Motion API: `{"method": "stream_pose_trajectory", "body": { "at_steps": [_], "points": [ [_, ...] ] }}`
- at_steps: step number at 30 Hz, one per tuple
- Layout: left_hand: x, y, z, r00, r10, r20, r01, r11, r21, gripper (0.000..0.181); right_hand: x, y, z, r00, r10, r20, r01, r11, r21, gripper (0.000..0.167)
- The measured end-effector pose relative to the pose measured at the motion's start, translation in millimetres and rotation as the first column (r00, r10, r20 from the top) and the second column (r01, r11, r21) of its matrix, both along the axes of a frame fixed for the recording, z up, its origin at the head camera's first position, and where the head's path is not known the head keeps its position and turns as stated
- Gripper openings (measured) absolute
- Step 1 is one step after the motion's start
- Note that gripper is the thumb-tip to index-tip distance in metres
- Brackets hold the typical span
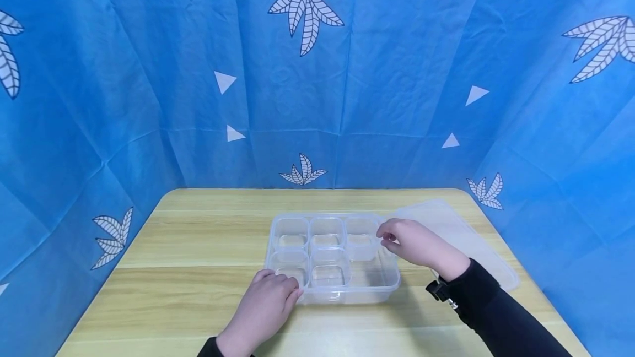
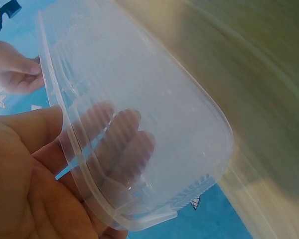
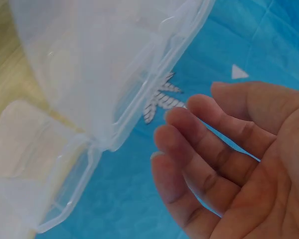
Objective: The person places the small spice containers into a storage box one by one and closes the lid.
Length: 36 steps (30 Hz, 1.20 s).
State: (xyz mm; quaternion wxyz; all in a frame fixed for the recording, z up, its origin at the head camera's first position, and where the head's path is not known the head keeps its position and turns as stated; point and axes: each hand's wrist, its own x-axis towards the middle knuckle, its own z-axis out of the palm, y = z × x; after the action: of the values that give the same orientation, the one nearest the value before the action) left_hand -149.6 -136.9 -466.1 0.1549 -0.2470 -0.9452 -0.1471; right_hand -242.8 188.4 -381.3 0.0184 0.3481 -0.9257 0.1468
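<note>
Head view | left hand (image 1: pixel 268 303) grips clear box (image 1: pixel 359 295) by near-left rim; right hand (image 1: pixel 414 242), loosely curled beside inner cup (image 1: pixel 361 250), appears empty | plastic should handle light, slick; rim offers best hold

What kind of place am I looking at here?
Likely a curtained-off tabletop workspace, perhaps a recording set: blue leaf-print fabric hangs behind and on both sides of a wood-grain table, which bears a clear plastic container holding smaller bins.

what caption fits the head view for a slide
Left hand gripping a clear container of five small boxes, right hand by its right side, translucent lid to the right.
</note>
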Motion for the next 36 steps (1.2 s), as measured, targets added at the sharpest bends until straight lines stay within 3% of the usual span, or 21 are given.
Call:
{"method": "stream_pose_trajectory", "body": {
  "at_steps": [16, 36],
  "points": [
    [1.1, 0.6, 0.0, 1.0, 0.008, 0.0, -0.008, 1.0, -0.003, 0.016, -20.3, 27.0, -16.7, 0.991, -0.1, 0.087, 0.103, 0.994, -0.023, 0.014],
    [1.8, 1.0, 0.4, 1.0, 0.013, -0.021, -0.013, 1.0, -0.006, 0.015, -34.6, 35.7, -50.2, 0.988, -0.153, 0.029, 0.151, 0.986, 0.066, 0.011]
  ]
}}
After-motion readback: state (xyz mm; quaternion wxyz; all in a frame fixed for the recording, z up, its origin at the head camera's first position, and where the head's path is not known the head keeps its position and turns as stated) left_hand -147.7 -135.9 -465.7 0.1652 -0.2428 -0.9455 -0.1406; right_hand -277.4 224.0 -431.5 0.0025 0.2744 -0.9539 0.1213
